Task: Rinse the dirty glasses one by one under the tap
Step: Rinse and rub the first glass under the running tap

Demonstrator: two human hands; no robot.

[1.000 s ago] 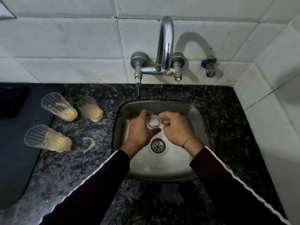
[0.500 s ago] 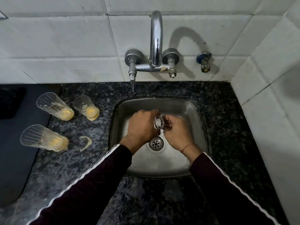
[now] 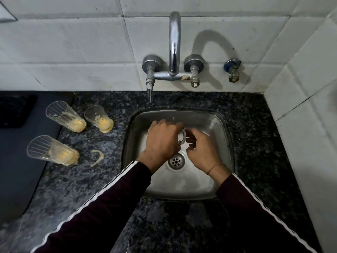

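Over the steel sink (image 3: 215, 125), the left hand (image 3: 162, 141) is wrapped around a small glass (image 3: 182, 136), its rim turned toward the right hand (image 3: 202, 152), whose fingers (image 3: 191, 138) curl at the mouth — whether they reach inside is unclear. The tap (image 3: 174, 44) stands at twelve o'clock. At nine o'clock, three dirty glasses (image 3: 65, 116) with yellow residue wait on the dark counter (image 3: 76, 179) — well apart from the sink.

Dark maroon sleeves (image 3: 102, 212) with white side stripes; a thin thread bracelet (image 3: 216, 168) circles the right wrist.
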